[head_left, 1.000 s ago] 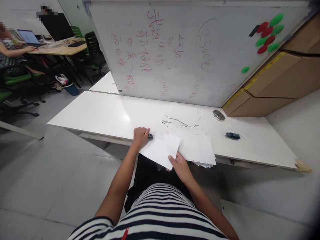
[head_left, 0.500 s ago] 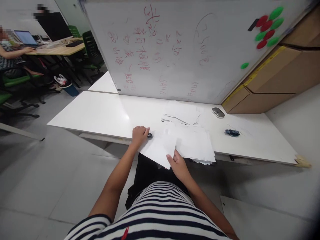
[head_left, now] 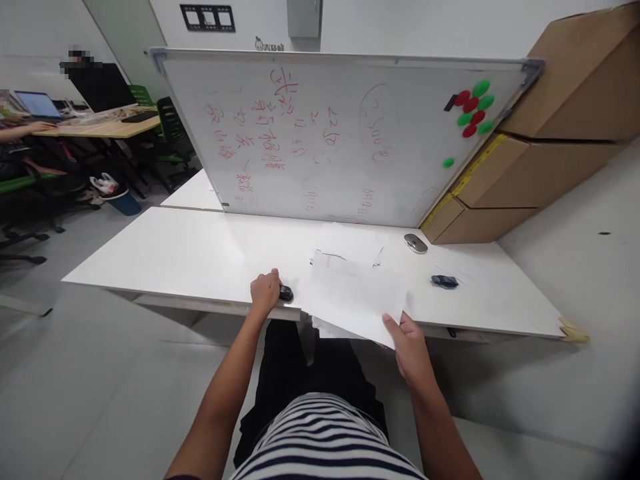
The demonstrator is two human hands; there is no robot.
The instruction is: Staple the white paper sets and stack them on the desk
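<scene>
My left hand (head_left: 265, 292) is closed round a small black object (head_left: 286, 293) with a rounded end, at the front edge of the white table (head_left: 190, 250). Most of that object is hidden under my fingers, so its kind is unclear. Between the thumb and fingers of my right hand (head_left: 411, 340) is the lower right corner of a white sheet of paper (head_left: 357, 290). The sheet is held over a pile of papers (head_left: 330, 328) that juts past the table's front edge. More loose paper (head_left: 345, 237) lies behind it.
A whiteboard (head_left: 300, 147) with red writing and magnets stands along the table's back. Cardboard boxes (head_left: 505, 173) are stacked at the right. A computer mouse (head_left: 416, 243) and a dark blue object (head_left: 444, 282) lie on the table's right. A person's arm (head_left: 25, 132) shows far left.
My right hand has carried the sheet rightward, away from the black object and over the paper pile. My left hand stays on the black object. The camera view has tilted up.
</scene>
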